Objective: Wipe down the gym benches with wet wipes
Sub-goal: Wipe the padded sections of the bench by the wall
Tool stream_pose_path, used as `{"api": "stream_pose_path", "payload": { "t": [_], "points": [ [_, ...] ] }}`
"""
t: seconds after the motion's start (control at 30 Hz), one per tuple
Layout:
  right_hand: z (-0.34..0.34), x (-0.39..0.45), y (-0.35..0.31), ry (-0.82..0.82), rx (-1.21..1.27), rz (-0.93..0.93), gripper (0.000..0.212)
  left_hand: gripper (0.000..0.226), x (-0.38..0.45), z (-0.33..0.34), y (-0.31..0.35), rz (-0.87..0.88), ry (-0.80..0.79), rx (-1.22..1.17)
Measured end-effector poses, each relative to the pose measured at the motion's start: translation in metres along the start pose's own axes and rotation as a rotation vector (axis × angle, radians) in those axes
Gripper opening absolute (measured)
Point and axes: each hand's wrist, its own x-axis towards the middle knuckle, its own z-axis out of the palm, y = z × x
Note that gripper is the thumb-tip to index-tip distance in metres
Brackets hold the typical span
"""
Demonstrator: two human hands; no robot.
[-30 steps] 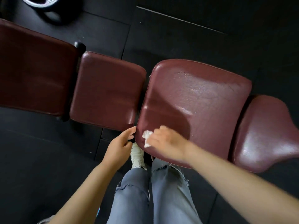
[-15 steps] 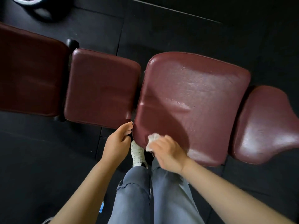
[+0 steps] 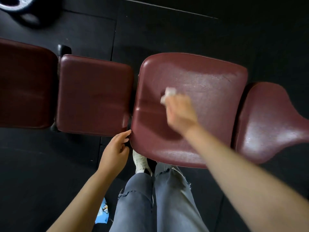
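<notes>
You stood in a gym. Dark red padded vinyl bench cushions [image 3: 192,104] sat in a row on black metal frames, over black rubber floor tiles [image 3: 167,30] with visible seams. A round grey metal weight plate [image 3: 18,5] lay on the floor at the far left corner.

Bench pads [image 3: 192,81]: glossy maroon vinyl
Crumpled wipe [image 3: 168,94]: white
Floor [image 3: 167,30]: black
Ripped jeans [image 3: 150,203], below pads: grey-blue

Glossy maroon vinyl bench pad [image 3: 200,77], matt black floor [image 3: 184,30].
</notes>
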Motion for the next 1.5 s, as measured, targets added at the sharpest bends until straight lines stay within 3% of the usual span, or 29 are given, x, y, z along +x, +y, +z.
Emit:
{"api": "stream_pose_path", "payload": {
  "t": [0.13,0.2,0.27,0.37,0.5,0.6,0.67,0.77,0.83,0.93,1.03,1.17,1.27,1.33,1.43,1.5],
  "points": [
    [0.008,-0.138,-0.036,-0.191,0.145,-0.279,0.026,0.065,0.002,0.001,0.01,0.084,-0.036,0.044],
    [0.01,-0.127,-0.024,-0.177,0.093,-0.421,0.029,0.067,0.005,0.001,0.012,0.118,-0.034,0.063],
    [0.008,-0.071,0.002,-0.101,0.005,-0.431,0.028,0.069,0.005,0.003,0.012,0.148,-0.04,0.097],
    [-0.019,0.049,0.043,0.057,-0.277,-0.194,0.026,0.073,0.007,0.009,0.014,0.155,-0.047,0.156],
    [-0.053,0.132,0.064,0.227,-0.26,0.25,0.025,0.075,0.006,0.016,0.018,0.123,-0.041,0.216],
    [-0.021,0.065,0.039,0.196,-0.142,0.209,0.02,0.074,0.003,0.018,0.018,0.108,-0.03,0.246],
    [0.002,-0.027,0.014,0.083,0.002,0.115,0.027,0.073,0.002,0.019,0.023,0.105,-0.011,0.253],
    [0.008,-0.15,-0.017,-0.034,0.17,0.096,0.02,0.073,0.004,0.023,0.035,0.14,0.015,0.24],
    [0.007,-0.168,-0.019,-0.085,0.148,0.061,0.021,0.074,0.007,0.027,0.041,0.152,0.01,0.242],
    [0.005,-0.096,0.013,-0.007,0.041,0.021,0.016,0.078,0.006,0.033,0.045,0.149,0.007,0.288],
    [-0.02,0.027,0.058,0.17,-0.259,0.069,0.021,0.087,0.005,0.035,0.048,0.225,0.006,0.39],
    [-0.06,0.127,0.081,0.207,-0.232,0.354,0.031,0.109,0.008,0.037,0.042,0.229,-0.002,0.566],
    [-0.039,0.068,0.07,0.153,-0.159,0.393,0.032,0.121,0.003,0.045,0.043,0.199,-0.026,0.613],
    [-0.018,-0.027,0.043,0.089,-0.069,0.332,0.027,0.125,0.001,0.046,0.048,0.182,-0.035,0.621],
    [-0.002,-0.161,0.01,-0.021,0.104,0.384,0.019,0.128,0.004,0.043,0.057,0.153,-0.077,0.664],
    [0.004,-0.186,0.01,-0.049,0.12,0.385,0.021,0.128,0.007,0.04,0.058,0.169,-0.08,0.707]
  ]
}}
